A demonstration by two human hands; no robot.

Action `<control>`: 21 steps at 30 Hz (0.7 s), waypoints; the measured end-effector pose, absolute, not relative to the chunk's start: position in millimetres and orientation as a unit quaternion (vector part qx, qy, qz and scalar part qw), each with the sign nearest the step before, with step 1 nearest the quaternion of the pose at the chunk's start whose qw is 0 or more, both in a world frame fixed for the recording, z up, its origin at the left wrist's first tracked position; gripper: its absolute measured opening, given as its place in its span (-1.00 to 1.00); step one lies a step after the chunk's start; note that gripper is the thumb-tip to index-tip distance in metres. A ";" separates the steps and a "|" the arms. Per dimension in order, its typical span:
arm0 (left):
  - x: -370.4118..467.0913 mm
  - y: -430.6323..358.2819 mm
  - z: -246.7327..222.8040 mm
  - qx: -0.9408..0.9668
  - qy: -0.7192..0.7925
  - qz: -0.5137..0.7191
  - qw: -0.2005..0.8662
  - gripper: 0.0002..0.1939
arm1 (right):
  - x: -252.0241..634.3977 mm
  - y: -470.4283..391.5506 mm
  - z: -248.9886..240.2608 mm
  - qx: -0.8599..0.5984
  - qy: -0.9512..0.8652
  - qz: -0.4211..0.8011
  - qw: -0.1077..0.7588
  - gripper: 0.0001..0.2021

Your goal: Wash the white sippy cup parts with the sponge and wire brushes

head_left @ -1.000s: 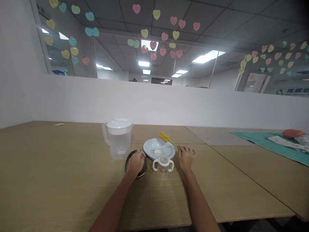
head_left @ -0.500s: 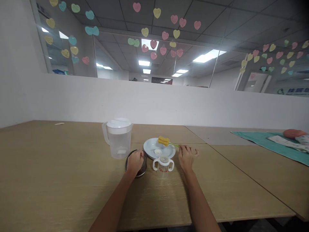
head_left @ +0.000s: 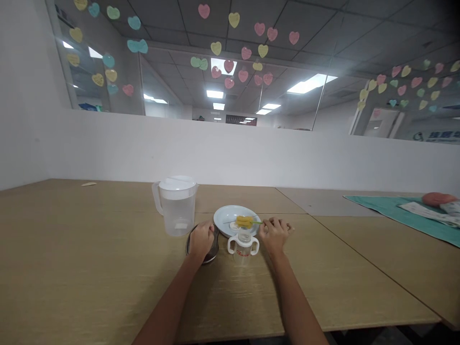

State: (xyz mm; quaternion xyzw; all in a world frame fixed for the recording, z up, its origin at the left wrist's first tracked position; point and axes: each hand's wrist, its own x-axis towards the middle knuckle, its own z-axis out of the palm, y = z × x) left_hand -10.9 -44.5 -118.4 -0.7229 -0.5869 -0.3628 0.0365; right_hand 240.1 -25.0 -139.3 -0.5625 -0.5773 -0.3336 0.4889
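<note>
My right hand (head_left: 275, 235) is closed round the thin green handle of a bottle brush with a yellow sponge head (head_left: 245, 221). The sponge head is over the white plate (head_left: 220, 221), above a small white round piece (head_left: 233, 225) that it partly covers. In front of the plate stands a clear two-handled baby bottle (head_left: 243, 251) with white handles and red print, its top open. My left hand (head_left: 201, 238) is a fist at a dark, rimmed dish (head_left: 214, 249). The hand covers much of that dish, and what the fingers hold is hidden.
A clear lidded pitcher (head_left: 178, 213) stands behind my left hand. A flat, pale sliver (head_left: 88, 184) lies at the back left of the table. On the right, a green cloth (head_left: 381, 203) carries a reddish item (head_left: 438, 199) and patterned fabric. A white wall bounds the table behind.
My right hand has shifted slightly left and down. The brush's sponge head has dropped toward the middle of the plate, over the white round piece. My left hand stays put.
</note>
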 end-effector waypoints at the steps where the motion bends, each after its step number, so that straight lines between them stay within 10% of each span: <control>1: -10.8 -44.2 -118.8 -0.725 -0.582 -0.366 0.039 -0.77 | 238.2 -24.4 -139.3 -0.561 -0.588 -0.317 0.488 -0.84; 21: -1.0 -47.7 -119.1 -0.803 -0.466 -0.367 0.057 -0.70 | 226.4 -10.7 -147.4 -0.577 -0.577 -0.094 0.570 -0.75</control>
